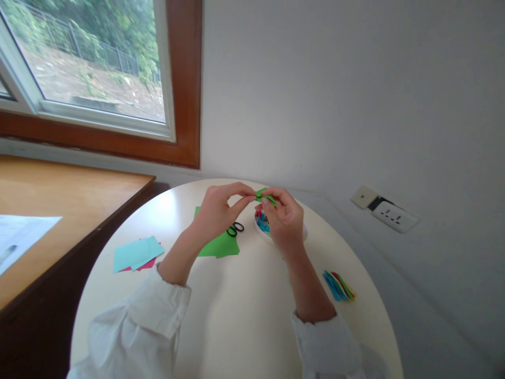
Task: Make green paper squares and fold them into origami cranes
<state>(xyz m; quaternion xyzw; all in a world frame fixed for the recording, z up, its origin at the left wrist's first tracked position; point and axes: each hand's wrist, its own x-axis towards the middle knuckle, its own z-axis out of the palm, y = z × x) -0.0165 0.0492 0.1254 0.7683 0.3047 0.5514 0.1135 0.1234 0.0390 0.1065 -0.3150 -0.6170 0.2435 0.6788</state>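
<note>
Both hands are raised above the round white table [236, 316] and pinch one small folded green paper strip [265, 196] between them. My left hand [218, 210] grips its left end with thumb and forefinger. My right hand [284, 221] holds the right end with curled fingers. Below the hands lie green paper sheets [221, 246] and black scissors [235, 229]. A white dish [304, 231] with several coloured folded paper pieces [262, 221] sits partly hidden behind my right hand.
Light blue and pink paper sheets [136, 253] lie at the table's left. A bundle of coloured paper strips [338, 286] lies at the right. A wooden desk [59, 200] with a white paper stands left, under a window. A wall socket [394, 216] is at the right.
</note>
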